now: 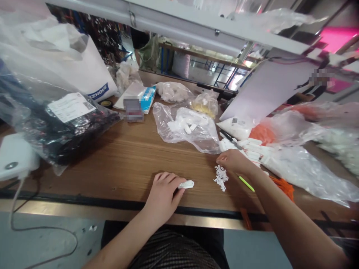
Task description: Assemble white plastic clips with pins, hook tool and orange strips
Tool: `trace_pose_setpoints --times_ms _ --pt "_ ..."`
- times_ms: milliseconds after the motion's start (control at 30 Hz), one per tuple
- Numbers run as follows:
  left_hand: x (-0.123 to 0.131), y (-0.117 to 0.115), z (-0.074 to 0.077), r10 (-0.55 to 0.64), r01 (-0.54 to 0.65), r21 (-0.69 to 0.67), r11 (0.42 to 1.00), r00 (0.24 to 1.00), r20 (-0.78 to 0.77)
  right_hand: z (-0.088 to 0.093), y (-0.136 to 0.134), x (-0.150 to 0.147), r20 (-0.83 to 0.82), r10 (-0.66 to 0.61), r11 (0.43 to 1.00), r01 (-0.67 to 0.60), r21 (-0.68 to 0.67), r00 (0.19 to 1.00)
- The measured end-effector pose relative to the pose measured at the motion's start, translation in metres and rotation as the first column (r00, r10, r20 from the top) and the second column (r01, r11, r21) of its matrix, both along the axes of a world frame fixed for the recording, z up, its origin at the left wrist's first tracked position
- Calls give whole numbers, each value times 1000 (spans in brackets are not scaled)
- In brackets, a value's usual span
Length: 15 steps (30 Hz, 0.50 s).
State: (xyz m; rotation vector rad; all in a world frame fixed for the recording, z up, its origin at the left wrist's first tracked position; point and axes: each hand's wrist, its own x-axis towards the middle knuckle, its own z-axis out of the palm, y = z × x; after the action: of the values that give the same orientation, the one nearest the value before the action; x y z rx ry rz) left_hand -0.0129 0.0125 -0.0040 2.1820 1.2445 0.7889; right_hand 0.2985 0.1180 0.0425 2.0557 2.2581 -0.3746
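Note:
My left hand pinches a small white connector housing between thumb and fingers, low over the table near its front edge. Rows of small cavities seem to run along the piece. My right hand is closed with its fingertips drawn together, just above a pile of tiny white plastic parts. Whether anything sits between those fingertips is hidden. A yellow-green pen-like stick lies under my right forearm. Behind that hand are several white pieces and a dark-handled tool.
An open clear bag with white parts lies at the middle back, beside a bag of yellowish parts. Bulky bags fill the left, near a white device with a cable. Orange strands and plastic bags cover the right.

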Motion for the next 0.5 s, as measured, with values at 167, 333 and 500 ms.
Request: trace_pose_setpoints --times_ms 167,333,500 --pt "-1 0 0 2 -2 -3 1000 1000 -4 -3 0 -2 -10 10 1000 -10 -4 1000" --pt "0 1 0 4 -4 -2 1000 1000 -2 -1 -2 -2 -39 2 1000 -2 -8 999" --pt "0 1 1 2 -2 7 1000 1000 1 -2 0 7 -123 10 998 -18 -63 992"
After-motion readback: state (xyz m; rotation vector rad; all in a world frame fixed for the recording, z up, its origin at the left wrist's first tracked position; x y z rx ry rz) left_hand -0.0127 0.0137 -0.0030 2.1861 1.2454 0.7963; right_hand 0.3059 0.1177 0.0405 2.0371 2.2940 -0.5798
